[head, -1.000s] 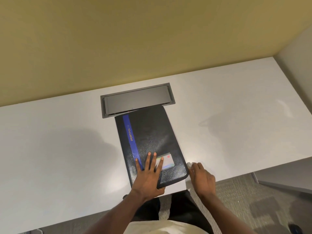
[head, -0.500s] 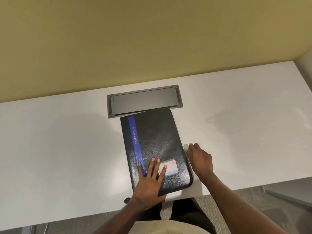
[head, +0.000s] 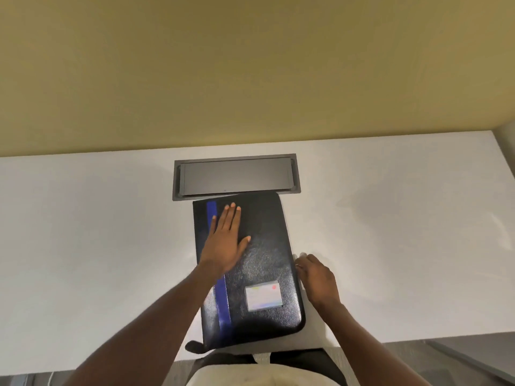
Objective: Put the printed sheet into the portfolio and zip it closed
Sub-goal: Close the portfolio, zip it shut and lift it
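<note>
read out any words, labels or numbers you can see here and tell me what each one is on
Nothing here can be read.
Blue stripe on the black portfolio: no lettering shows; the left hand lies flat over its upper part.
Card in the portfolio's clear pocket: pale print and a red dot, too blurred to read.
Grey hatch in the desk: no marking legible.

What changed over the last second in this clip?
The left hand slid from the near end of the portfolio up toward its far end, still flat. The right hand moved away from the near corner along the right edge. The portfolio stayed closed on the desk.
</note>
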The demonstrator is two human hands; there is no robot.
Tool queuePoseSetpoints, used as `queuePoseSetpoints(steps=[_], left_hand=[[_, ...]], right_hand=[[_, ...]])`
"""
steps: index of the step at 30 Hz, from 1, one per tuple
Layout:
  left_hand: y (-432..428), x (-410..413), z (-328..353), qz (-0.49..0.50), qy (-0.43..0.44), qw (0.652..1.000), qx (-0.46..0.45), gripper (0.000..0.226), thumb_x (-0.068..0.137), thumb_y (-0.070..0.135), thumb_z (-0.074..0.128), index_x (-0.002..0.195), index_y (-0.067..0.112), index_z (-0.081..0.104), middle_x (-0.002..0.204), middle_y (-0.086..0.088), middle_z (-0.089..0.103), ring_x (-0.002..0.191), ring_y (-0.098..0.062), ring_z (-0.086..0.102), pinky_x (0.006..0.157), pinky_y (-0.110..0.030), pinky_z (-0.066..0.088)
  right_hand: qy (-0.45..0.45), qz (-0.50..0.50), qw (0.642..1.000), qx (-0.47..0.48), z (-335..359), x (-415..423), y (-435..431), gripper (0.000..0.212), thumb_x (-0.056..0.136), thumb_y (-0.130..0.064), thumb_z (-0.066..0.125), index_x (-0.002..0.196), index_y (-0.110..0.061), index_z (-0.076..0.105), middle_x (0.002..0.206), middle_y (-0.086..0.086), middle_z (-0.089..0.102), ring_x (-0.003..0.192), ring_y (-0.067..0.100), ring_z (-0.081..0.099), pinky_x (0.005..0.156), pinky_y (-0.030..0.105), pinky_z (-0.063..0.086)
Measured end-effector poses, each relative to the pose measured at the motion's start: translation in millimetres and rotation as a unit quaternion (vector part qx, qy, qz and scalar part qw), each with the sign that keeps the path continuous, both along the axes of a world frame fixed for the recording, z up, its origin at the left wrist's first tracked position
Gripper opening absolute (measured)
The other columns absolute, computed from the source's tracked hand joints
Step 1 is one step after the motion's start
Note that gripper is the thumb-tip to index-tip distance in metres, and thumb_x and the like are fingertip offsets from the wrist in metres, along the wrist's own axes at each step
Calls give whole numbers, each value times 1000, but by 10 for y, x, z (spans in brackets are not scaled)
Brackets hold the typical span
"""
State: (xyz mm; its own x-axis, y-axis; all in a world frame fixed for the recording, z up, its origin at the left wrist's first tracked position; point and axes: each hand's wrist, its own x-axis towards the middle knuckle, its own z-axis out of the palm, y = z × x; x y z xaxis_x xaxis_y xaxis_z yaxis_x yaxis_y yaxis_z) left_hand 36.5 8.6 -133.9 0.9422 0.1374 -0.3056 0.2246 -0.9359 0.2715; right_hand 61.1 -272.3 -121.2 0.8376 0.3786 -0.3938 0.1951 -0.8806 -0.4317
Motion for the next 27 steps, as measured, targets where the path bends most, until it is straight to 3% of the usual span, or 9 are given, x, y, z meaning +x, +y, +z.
queuePoseSetpoints(steps=[7,10,14,19,27], left_hand=[[87,684,-63,54,38,998,-6,80,105,55,36,164,13,0,172,-5,-1,158,-22,-5,128,-48,5],[39,777,-38,66,44,997,-5,75,105,53,37,163,11,12,170,-9,17,158,-26,9,128,-51,10],[-50,822,-20,89,32,995,16,70,105,53,39,159,11,26,160,-12,35,150,-31,27,126,-53,16],[-167,850,16,85,27,996,15,65,104,51,41,155,10,36,155,-13,42,146,-32,33,125,-53,19],[-306,828,78,70,9,998,-3,59,106,45,41,154,12,37,154,-9,44,145,-26,35,126,-51,17]], right_hand=[[-10,15,1000,-4,46,10,-36,15,99,-34,52,91,-25,60,98,-9,58,83,18,64,61,32,41],[-9,20,1000,-4,44,-26,-88,10,98,-30,54,89,-25,57,95,-8,57,79,19,63,59,30,36],[0,-2,1000,-4,1,-68,-118,10,99,-33,54,92,-28,59,95,-9,59,78,18,64,62,31,43],[2,-54,998,26,6,-16,-184,10,97,-39,62,93,-32,68,97,-16,64,79,9,63,64,23,39],[-22,-70,996,42,-33,289,-146,6,95,-41,65,94,-35,68,103,-18,65,81,8,64,63,23,41]])
